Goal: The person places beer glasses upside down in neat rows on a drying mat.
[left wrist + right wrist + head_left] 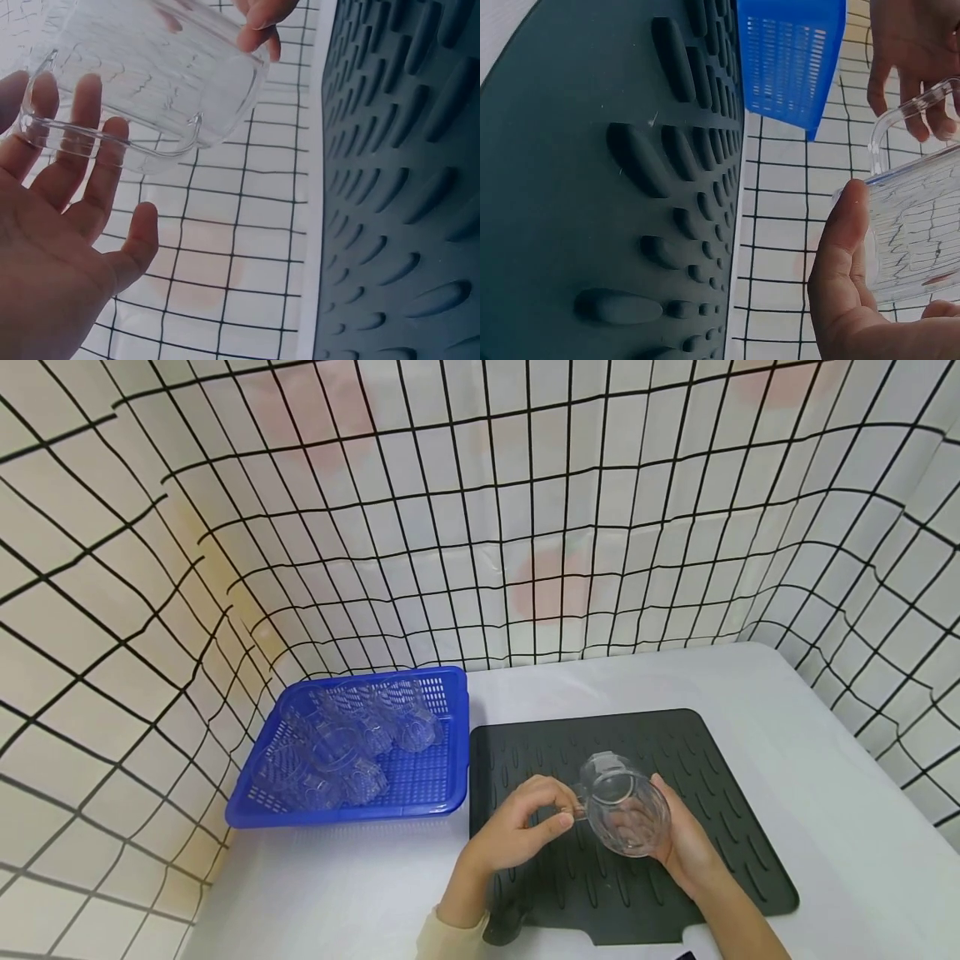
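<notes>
Backdrop: white cloth (480, 506) with a black grid on it, wrapped round the back and both sides.
Table: white top (337, 885), and pretty much everything sat on or over it.
Mat: dark, ridged mat (600, 906) lying flat on the table, just right of the basket.
Basket: blue plastic basket (360, 814) with slotted walls, over on the left side of the table. Well apart from the mug, fwiw.
Left hand: left hand (517, 827) came in from the left, pale sleeve (453, 935) at the wrist. Fingers were hooked round the mug's handle, thumb close in, so it was holding on by that side.
Right hand: right hand (678, 839) cupped the mug's body from the right, thumb along one side, fingers wrapped behind and showing through the clear wall.
Mug: clear mug (626, 814), ribbed look to it, held up over the mat right between the two hands and touching both.
Basket stuff: a bunch of clear vessels (416, 727), overlapping too much to count.
Handle: clear loop (880, 135) on the mug, pointing toward the left hand.
</notes>
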`<state>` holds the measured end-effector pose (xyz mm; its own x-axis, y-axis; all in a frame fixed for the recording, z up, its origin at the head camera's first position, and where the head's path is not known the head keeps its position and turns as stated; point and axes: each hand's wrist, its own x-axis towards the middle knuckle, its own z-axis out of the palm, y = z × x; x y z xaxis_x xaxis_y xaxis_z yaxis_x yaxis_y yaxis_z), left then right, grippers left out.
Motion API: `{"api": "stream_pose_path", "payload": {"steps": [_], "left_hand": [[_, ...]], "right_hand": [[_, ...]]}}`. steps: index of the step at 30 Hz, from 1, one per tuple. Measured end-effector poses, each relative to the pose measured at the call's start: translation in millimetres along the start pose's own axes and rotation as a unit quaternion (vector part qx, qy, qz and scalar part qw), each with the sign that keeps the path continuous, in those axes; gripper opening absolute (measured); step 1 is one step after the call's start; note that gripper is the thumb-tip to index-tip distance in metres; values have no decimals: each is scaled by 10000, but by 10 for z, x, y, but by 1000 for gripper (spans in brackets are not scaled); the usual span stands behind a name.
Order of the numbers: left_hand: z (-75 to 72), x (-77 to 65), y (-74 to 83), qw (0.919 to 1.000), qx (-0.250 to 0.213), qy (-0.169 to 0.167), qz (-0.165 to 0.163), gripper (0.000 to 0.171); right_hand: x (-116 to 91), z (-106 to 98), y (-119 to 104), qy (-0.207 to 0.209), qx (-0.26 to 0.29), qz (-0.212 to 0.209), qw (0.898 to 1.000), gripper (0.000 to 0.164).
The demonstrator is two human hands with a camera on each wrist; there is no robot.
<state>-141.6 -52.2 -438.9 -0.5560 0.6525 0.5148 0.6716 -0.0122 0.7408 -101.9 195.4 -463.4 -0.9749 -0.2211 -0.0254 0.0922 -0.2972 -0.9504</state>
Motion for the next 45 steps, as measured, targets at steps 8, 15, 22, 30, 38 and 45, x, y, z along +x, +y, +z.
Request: {"api": "stream_pose_path", "payload": {"steps": [8, 15, 22, 30, 38, 45], "left_hand": [[15, -16, -37, 9995, 210, -167, -189, 8], [8, -49, -23, 9966, 393, -410, -597, 7], [-1, -59, 1, 9918, 473, -562, -1044, 7], [-4, -55, 2, 9905, 654, -649, -1022, 7], [-8, -57, -24, 9894, 688, -717, -1058, 6], [-11, -65, -32, 9876, 670, -769, -1196, 7]], "right_hand": [[12, -2, -19, 231, -250, 559, 9979, 53], [51, 12, -56, 38, -467, 1106, 9928, 77], [55, -43, -89, -627, -228, 883, 9939, 66], [46, -46, -71, -579, -41, 916, 9941, 52], [56, -56, -68, -680, 182, 967, 9928, 49], [67, -55, -42, -959, 1068, 521, 9883, 33]]}}
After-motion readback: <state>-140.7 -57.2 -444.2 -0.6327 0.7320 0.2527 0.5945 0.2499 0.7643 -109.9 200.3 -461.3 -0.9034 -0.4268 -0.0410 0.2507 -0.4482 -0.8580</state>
